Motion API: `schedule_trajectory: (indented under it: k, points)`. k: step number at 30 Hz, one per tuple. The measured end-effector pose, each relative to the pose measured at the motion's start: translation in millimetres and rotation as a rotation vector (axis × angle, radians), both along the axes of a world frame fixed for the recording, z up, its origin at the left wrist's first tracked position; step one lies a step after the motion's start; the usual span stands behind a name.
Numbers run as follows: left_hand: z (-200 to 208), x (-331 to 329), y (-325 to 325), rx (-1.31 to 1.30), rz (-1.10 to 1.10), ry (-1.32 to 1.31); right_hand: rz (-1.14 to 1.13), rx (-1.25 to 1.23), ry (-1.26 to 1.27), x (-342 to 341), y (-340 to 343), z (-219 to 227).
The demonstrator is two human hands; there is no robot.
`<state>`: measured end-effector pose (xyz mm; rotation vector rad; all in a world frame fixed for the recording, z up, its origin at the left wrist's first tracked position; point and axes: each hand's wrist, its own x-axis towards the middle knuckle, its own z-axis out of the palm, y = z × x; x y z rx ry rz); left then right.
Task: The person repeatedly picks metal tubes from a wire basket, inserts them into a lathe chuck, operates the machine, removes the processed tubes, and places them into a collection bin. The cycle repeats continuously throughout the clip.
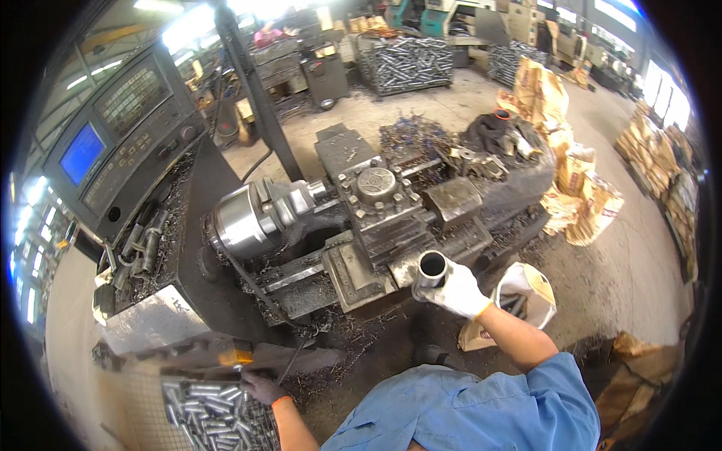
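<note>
My right hand (460,292), in a white glove, is closed around a short, wide metal tube (432,270) with its dark open end facing up. It holds the tube at the near edge of the lathe's carriage. My left hand (265,388), in a dark glove, reaches low on the left beside a wire-mesh bin (143,406) of small metal tubes (213,421). Close to its fingers are an orange block (236,357) and a thin dark rod (295,359). The left fingers are blurred, and their grip cannot be made out.
The lathe's shiny chuck (242,222) and square tool post (377,184) lie ahead, with metal shavings around them. A control panel (124,124) stands at left. An open white sack (538,297) is by my right forearm. Paper sacks (590,203) stand farther right.
</note>
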<state>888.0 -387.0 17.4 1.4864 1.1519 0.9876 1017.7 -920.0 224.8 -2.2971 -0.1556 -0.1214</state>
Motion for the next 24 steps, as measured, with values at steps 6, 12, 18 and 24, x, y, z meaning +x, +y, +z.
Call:
schedule_trajectory:
  k: [6,12,18,24]
  points:
    - [56.3,3.1,-20.7,0.252,-0.013,0.291,0.111,0.063,0.228,89.1,-4.7,-0.3]
    - [48.7,1.4,19.1,0.133,-0.191,0.435,0.531,-0.237,0.432,147.6,-65.9,27.5]
    - [64.8,60.4,-55.2,-0.288,0.122,-0.129,0.518,0.128,-0.126,251.1,-109.6,67.4]
    - [196.9,228.6,-121.0,0.624,-0.533,0.169,0.701,-0.181,-0.062,406.2,-35.4,72.4]
